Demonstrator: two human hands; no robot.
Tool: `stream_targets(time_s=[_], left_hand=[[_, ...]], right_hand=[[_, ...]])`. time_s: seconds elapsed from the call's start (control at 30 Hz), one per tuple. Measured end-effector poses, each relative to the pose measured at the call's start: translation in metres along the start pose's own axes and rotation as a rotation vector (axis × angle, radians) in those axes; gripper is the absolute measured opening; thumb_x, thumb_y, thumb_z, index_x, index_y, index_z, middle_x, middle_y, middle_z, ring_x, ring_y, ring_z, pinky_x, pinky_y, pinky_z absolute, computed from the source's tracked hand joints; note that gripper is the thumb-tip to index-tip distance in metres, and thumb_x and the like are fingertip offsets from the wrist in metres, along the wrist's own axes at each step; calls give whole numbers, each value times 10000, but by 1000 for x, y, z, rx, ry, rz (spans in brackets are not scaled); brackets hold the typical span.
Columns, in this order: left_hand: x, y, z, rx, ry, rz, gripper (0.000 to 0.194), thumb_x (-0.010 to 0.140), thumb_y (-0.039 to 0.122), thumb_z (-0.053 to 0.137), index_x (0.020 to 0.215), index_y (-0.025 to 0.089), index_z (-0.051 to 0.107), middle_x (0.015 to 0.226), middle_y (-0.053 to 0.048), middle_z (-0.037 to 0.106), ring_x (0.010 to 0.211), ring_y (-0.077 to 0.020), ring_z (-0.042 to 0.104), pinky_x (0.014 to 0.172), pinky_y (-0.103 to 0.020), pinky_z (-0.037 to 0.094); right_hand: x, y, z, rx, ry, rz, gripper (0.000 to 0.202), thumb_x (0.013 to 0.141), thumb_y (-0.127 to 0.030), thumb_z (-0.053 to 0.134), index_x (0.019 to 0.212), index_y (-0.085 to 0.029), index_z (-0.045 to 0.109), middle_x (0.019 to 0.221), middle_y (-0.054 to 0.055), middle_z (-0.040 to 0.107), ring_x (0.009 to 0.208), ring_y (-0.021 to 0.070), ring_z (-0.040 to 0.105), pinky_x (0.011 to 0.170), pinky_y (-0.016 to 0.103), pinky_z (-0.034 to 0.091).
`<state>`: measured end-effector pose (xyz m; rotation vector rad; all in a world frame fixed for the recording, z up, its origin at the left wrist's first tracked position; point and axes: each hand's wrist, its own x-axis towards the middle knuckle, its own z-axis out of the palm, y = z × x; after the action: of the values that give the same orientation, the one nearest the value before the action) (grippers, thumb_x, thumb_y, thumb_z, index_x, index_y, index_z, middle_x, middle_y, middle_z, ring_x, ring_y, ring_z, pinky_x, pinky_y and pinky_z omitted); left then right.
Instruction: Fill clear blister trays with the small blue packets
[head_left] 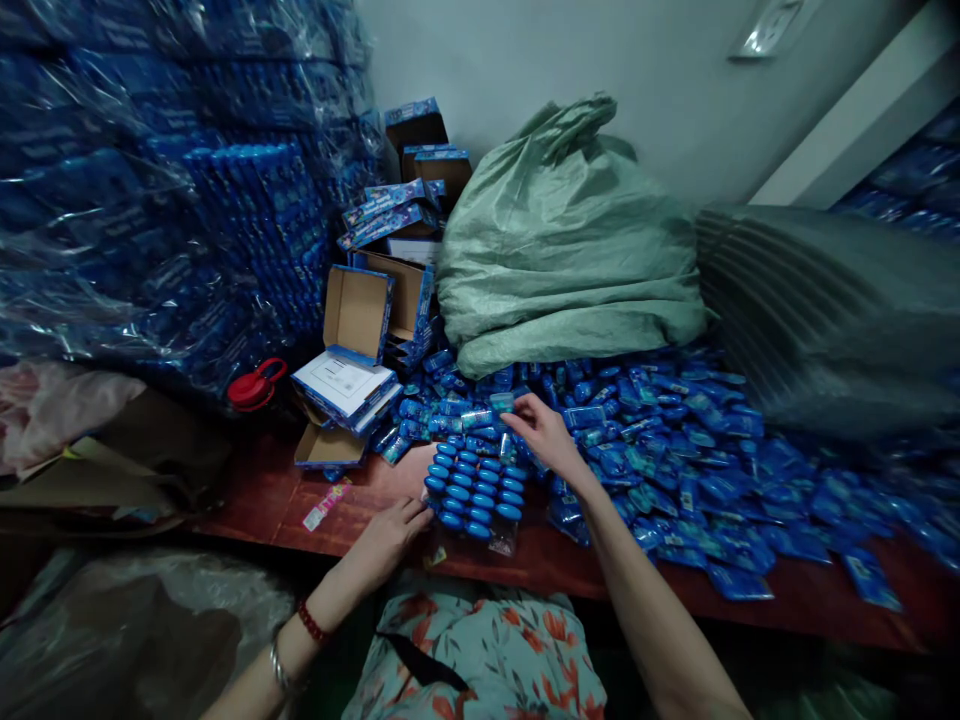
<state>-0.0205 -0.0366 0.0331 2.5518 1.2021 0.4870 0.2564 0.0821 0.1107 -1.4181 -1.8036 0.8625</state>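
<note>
Teal packet (pixel 502 402) between nearly closed right fingers (pixel 528 404).

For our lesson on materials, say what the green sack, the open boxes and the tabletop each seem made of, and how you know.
Green sack: probably woven plastic, with a soft sheen and stiff creases.
Open boxes: cardboard, matte brown inside, blue print outside.
Tabletop: perhaps varnished wood, from its reddish-brown colour and faint shine, though laminate is possible.

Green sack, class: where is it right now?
In the head view, the green sack sits by the wall, behind the blue packets, right of the open boxes.
</note>
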Motion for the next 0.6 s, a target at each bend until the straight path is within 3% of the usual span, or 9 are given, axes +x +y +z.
stream_targets(time_s=[0.1, 0.17, 0.23, 0.3, 0.4, 0.5, 0.6], left_hand=[[9, -1, -11, -35, -77, 13, 411, 880, 93, 344, 1203, 243, 550, 1167, -74, 604, 1033, -179, 569, 872, -310, 501], [11, 0, -15, -60, -88, 14, 406, 880, 99, 352, 1196, 255, 554, 1164, -64, 602, 1026, -176, 568, 877, -303, 492], [12, 1, -17, -85, -91, 7, 396, 883, 106, 353, 1182, 260, 563, 1156, -57, 602, 1020, -174, 567, 878, -301, 488], [14, 2, -18, -116, -96, -8, 383, 890, 117, 348, 1161, 258, 578, 1130, -52, 610, 1006, -170, 570, 869, -292, 491], [19, 1, -19, -159, -106, -31, 363, 900, 137, 340, 1121, 243, 607, 1075, -49, 631, 975, -161, 582, 841, -273, 504], [18, 0, -21, -179, -111, -30, 378, 899, 125, 322, 1119, 227, 612, 1079, -55, 637, 983, -157, 588, 838, -272, 512], [3, 1, -21, -170, -83, -30, 413, 872, 91, 341, 1186, 229, 572, 1150, -70, 616, 1031, -167, 577, 878, -305, 503]], right_hand=[[-36, -5, -28, 384, -16, 148, 336, 844, -506, 465, 1037, -232, 449, 774, -21, 572, 609, 146, 588, 514, 269, 486], [-69, -3, -40, 436, -74, 222, 341, 869, -491, 436, 1108, -247, 436, 753, -25, 582, 569, 144, 582, 464, 256, 477], [-102, 5, -42, 340, -130, 204, 320, 875, -462, 450, 1102, -241, 495, 808, 0, 615, 619, 150, 599, 499, 257, 491], [-130, 16, -32, 163, -120, 126, 285, 867, -421, 491, 1067, -228, 553, 938, 35, 637, 744, 169, 619, 606, 274, 517], [-155, 34, -2, -74, 8, 48, 247, 880, -351, 499, 1081, -215, 541, 929, 45, 644, 724, 167, 620, 636, 281, 523], [-162, 45, 27, -238, 75, -133, 207, 907, -248, 452, 1096, -204, 522, 940, 62, 637, 813, 178, 627, 709, 295, 531], [-160, 48, 38, -446, 59, -395, 286, 895, -112, 393, 1130, -187, 537, 1006, 100, 619, 925, 191, 603, 772, 316, 519]])
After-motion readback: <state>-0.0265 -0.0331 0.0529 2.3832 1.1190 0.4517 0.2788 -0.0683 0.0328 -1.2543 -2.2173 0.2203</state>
